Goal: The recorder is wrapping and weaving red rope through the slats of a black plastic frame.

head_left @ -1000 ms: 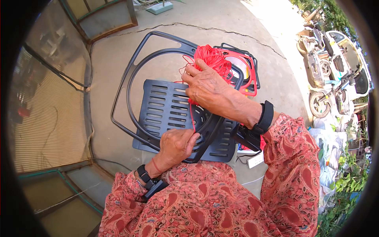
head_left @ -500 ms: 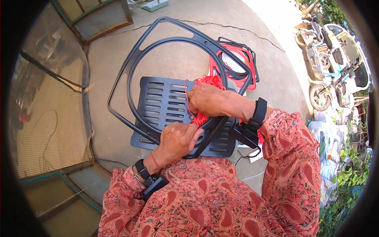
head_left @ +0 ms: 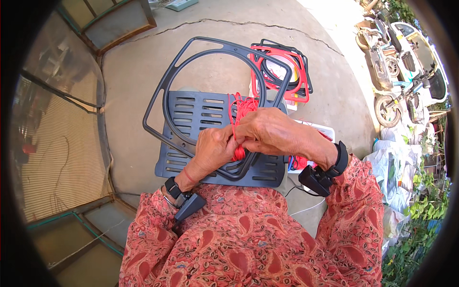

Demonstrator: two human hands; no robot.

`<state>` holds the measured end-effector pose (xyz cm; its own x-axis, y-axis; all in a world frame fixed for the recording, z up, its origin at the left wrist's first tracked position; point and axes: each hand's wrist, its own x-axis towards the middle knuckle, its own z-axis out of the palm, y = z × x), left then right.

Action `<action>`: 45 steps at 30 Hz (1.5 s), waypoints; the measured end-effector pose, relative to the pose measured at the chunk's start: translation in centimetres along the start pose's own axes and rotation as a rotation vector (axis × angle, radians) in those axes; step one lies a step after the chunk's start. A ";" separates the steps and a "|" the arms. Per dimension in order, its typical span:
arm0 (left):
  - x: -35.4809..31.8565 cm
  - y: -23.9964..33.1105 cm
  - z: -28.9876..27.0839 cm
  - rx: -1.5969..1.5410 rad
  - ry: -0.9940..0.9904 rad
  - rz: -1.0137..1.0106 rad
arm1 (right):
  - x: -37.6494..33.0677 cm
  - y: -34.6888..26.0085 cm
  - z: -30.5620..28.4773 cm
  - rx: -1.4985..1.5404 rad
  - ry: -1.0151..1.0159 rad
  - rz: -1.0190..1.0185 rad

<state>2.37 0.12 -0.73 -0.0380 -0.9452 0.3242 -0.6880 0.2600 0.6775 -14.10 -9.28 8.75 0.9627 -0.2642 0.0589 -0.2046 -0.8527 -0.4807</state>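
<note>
A black plastic frame (head_left: 229,47) with a round ring inside it leans over a dark slatted stool top (head_left: 165,165) in front of me. A bundle of thin red cord (head_left: 245,107) hangs at the frame's right side, with loops spilling above and below my fingers. My left hand (head_left: 213,149) is closed, its thumb and fingers pinching the cord by the ring's lower right. Right against it, my right hand (head_left: 275,131) is closed on the cord too, its fingertips partly hidden. Both wrists wear black straps with small boxes.
Red and black frames (head_left: 304,88) lie stacked on the floor beyond the stool to the right. A white tray (head_left: 328,130) with red pieces sits beside the stool. Glazed panels (head_left: 117,24) stand at left; parked motorbikes (head_left: 387,112) are far right.
The black frame has tipped lower and shifted toward me. My right hand has come down to meet my left, which has risen slightly. More of the cord bundle shows above them.
</note>
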 end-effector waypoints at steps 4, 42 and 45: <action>0.4 -1.2 -0.1 -0.105 -0.143 -0.134 | -1.9 -1.2 2.7 -0.147 0.006 -0.072; 0.9 -2.2 -0.6 -0.156 -0.222 -0.245 | -0.3 -1.6 6.1 1.247 0.604 0.568; 1.1 -1.7 -0.8 -0.172 -0.210 -0.296 | -0.7 -2.3 6.8 1.285 0.648 0.500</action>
<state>4.04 -1.23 -0.98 -0.0159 -0.9994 -0.0312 -0.5611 -0.0169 0.8276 -13.13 -4.11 3.89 0.5323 -0.8353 -0.1379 0.1413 0.2483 -0.9583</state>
